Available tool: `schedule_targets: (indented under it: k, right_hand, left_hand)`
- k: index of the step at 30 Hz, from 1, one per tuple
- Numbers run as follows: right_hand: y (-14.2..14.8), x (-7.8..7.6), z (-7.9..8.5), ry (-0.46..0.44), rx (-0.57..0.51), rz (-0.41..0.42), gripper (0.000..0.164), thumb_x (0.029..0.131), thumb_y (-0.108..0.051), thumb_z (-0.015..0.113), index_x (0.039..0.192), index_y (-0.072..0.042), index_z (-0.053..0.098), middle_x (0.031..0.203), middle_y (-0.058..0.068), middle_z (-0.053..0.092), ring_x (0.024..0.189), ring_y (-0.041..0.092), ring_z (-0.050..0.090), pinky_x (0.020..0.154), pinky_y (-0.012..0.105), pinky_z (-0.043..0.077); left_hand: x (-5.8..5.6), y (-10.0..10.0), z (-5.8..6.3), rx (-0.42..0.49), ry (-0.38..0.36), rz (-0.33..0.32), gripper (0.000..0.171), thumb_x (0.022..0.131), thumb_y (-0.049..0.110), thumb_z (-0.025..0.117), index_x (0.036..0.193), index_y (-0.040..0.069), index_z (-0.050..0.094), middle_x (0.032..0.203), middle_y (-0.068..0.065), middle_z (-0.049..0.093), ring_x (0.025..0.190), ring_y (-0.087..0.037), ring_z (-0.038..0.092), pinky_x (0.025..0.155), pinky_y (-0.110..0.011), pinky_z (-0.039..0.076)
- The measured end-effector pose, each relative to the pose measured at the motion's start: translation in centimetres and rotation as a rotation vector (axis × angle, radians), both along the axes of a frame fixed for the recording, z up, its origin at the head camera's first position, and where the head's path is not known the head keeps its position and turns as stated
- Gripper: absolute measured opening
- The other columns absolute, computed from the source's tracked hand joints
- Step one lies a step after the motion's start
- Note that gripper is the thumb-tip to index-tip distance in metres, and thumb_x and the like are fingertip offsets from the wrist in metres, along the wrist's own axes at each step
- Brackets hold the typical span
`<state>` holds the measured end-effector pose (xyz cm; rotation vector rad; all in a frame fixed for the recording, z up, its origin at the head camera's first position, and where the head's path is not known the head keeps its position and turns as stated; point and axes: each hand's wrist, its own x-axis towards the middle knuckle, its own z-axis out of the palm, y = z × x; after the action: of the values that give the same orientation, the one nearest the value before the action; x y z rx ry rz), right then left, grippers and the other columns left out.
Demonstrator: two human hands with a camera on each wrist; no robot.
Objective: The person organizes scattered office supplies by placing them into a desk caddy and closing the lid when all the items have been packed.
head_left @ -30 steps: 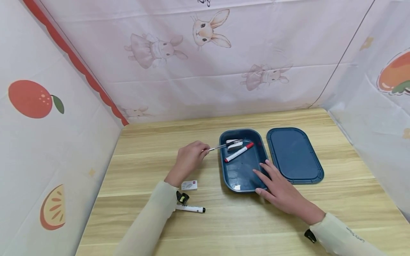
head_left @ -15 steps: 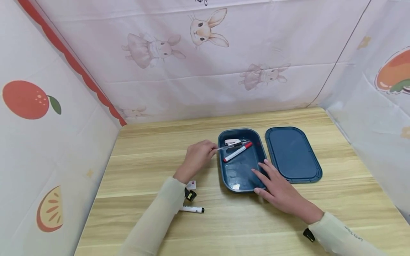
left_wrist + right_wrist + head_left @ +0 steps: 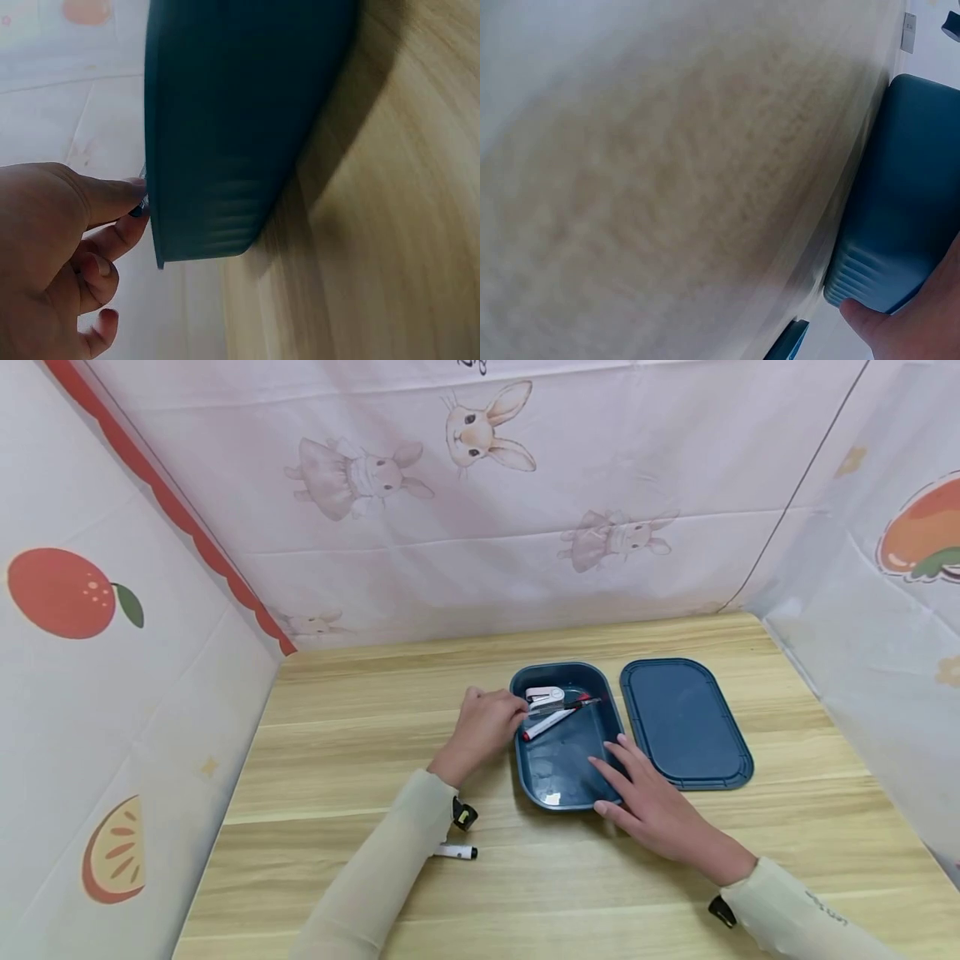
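My left hand [image 3: 491,722] pinches the end of a slim clear pen with a dark grip [image 3: 579,703] between thumb and fingertips, at the left rim of a dark blue plastic box [image 3: 570,777]. The pen slants into the box, over a white marker with red ends [image 3: 547,727]. Beside them lies a small white-and-pink item with a rounded end [image 3: 543,695]. My right hand [image 3: 656,806] rests on the box's right rim with its fingers spread. In the right wrist view, its thumb [image 3: 862,319] lies against the box's outer wall.
A flat dark blue lid [image 3: 686,722] lies to the right of the box. A white marker with a black cap [image 3: 456,852] is partly covered by the left sleeve. Patterned cloth [image 3: 487,568] hangs behind and on both sides of the wooden table [image 3: 360,710].
My left hand has moved right to the box rim, bringing the pen further into the box, over the red-ended marker. The left sleeve now covers the small white carton. The right hand stays put.
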<state>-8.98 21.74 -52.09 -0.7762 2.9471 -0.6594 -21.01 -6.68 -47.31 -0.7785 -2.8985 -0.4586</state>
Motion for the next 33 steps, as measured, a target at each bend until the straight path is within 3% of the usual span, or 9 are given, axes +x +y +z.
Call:
schedule_targets:
  k: [12,19,25,33]
  right_hand:
    - [-0.1,0.0,0.1,-0.016,0.009,-0.013,0.063,0.102,-0.056,0.049,0.157,-0.03,0.035,0.167,0.006,0.021,0.158,0.027,0.002,0.116,0.062,0.028]
    - [-0.1,0.1,0.1,-0.017,0.007,-0.014,0.063,0.102,-0.056,0.049,0.157,-0.03,0.035,0.167,0.007,0.021,0.158,0.027,0.002,0.116,0.062,0.027]
    - [-0.1,0.1,0.0,-0.016,0.009,-0.017,0.063,0.102,-0.056,0.049,0.157,-0.03,0.034,0.167,0.006,0.02,0.158,0.027,0.002,0.116,0.062,0.028]
    - [-0.2,0.1,0.2,-0.01,0.003,-0.012,0.063,0.102,-0.054,0.05,0.157,-0.029,0.035,0.167,0.009,0.022,0.157,0.029,0.003,0.116,0.063,0.029]
  left_hand:
    - [-0.4,1.6,-0.6,-0.137,0.134,-0.03,0.02,0.101,0.029,0.061,0.088,0.024,0.076,0.081,0.01,0.069,0.076,-0.011,0.062,0.078,-0.039,0.029]
    - [-0.3,1.9,-0.9,-0.188,0.076,-0.024,0.028,0.102,0.023,0.059,0.077,0.025,0.071,0.075,0.011,0.064,0.068,-0.011,0.055,0.075,-0.037,0.024]
    - [0.0,2.0,-0.6,-0.21,0.025,-0.02,0.021,0.101,0.029,0.061,0.09,0.026,0.079,0.084,0.011,0.07,0.072,-0.01,0.058,0.076,-0.037,0.024]
    - [0.0,2.2,-0.6,-0.246,-0.049,-0.026,0.018,0.098,0.036,0.065,0.091,0.027,0.079,0.082,0.012,0.069,0.07,-0.01,0.056,0.077,-0.038,0.024]
